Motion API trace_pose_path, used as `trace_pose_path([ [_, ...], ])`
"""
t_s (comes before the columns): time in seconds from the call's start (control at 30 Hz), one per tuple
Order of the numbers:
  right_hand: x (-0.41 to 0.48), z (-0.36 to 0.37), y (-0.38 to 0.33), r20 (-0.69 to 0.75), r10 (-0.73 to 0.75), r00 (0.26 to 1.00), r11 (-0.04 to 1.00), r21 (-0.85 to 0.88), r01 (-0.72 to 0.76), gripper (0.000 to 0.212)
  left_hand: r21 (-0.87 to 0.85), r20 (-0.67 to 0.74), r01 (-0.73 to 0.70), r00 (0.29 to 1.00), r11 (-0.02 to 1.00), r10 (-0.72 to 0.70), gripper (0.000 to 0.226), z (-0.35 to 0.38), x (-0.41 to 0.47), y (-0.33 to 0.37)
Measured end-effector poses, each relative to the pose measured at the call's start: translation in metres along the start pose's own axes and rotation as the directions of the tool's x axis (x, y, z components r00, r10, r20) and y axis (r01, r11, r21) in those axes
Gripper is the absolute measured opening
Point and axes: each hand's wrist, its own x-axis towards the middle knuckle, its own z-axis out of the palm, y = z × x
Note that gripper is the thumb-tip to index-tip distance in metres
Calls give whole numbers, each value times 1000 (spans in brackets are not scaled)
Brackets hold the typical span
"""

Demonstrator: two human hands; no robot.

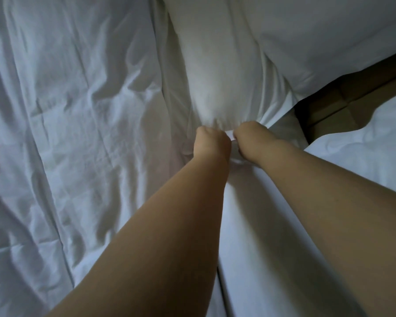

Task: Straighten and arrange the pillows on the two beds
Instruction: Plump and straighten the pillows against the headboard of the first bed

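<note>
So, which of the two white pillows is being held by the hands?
The middle pillow: the left hand and right hand both grip its near end. The other pillow, at upper right, lies untouched.

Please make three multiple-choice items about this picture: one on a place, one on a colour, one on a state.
1. Where do the two hands meet?
A. at the near end of the middle pillow
B. on the brown floor
C. on the left sheet

2. What colour is the bedding?
A. red
B. white
C. green

3. How are the hands?
A. flat open
B. out of view
C. closed on fabric

Key: A, the left hand and right hand sit at the end of the pillow; B, the sheet is white; C, both fists bunch the cloth.
</note>
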Motion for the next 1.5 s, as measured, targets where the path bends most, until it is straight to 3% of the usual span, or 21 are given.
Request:
trace_pose_path([
  [0.17, -15, -18, 5, -44, 0, 999, 1000, 20, 1, 31, -28, 97, 116, 989, 993, -113, 34, -7, -13, -4],
  [0.27, -34, -45, 10, -81, 15, 997, 999, 41, -12, 36, 46, 78, 128, 988, 991, -132, 38, -18, -34, 11],
  [0.47, -93, -131, 29, -240, 10, 971, 1000, -2, -11, 23, -120, -132, 42, 990, 992, -58, 32, -112, -54, 31],
  [0.6, -150, -199, 48, -400, 104, 911, 993, 91, -73, 17, -93, -234, -90, 970, 992, 66, 40, -208, -65, 37],
  [0.87, -277, -289, 102, -576, 343, 742, 938, 252, -238, 20, -72, -495, -304, 838, 950, 231, 30, -359, -111, 88],
  [1.0, -329, -294, 135, -571, 461, 679, 887, 306, -345, 27, -63, -614, -428, 729, 902, 303, 31, -392, -126, 132],
  [1.13, -368, -272, 159, -457, 609, 648, 785, 231, -575, 43, 9, -451, -569, 731, 822, 512, 70, -388, -133, 167],
  [1.23, -384, -249, 167, -372, 684, 627, 724, 240, -646, 45, 87, -384, -597, 718, 798, 580, 78, -379, -144, 188],
  [1.33, -395, -241, 169, -299, 743, 599, 668, 392, -632, 47, -10, -332, -573, 775, 820, 538, 56, -377, -149, 201],
  [1.4, -399, -242, 170, -254, 759, 599, 638, 472, -608, 42, -57, -335, -576, 780, 815, 528, 35, -380, -150, 203],
  [1.5, -407, -246, 173, -229, 755, 614, 635, 488, -599, 33, -36, -392, -563, 768, 826, 506, 27, -389, -158, 208],
])
